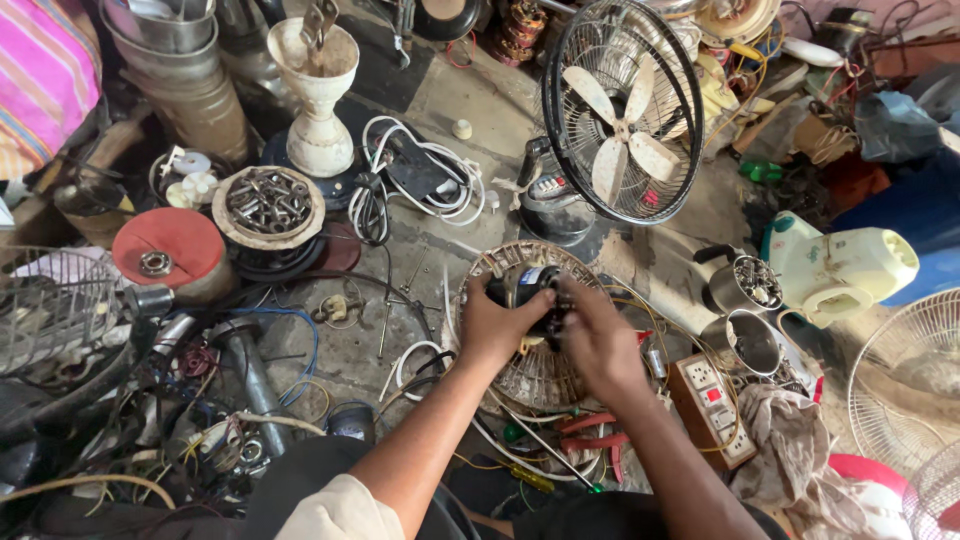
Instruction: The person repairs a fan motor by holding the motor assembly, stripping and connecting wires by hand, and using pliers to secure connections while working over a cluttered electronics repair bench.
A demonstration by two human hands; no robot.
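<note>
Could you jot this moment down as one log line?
left hand: holds fan motor | right hand: on motor | under: round wire fan guard | near: red pliers

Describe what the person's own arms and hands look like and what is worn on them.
Both forearms are bare from above the elbow down. The left hand and right hand wear no gloves, and no watch, ring or bracelet is visible. A short, light beige sleeve covers the left upper arm at the bottom edge of the view. The right arm's sleeve is out of view.
</note>
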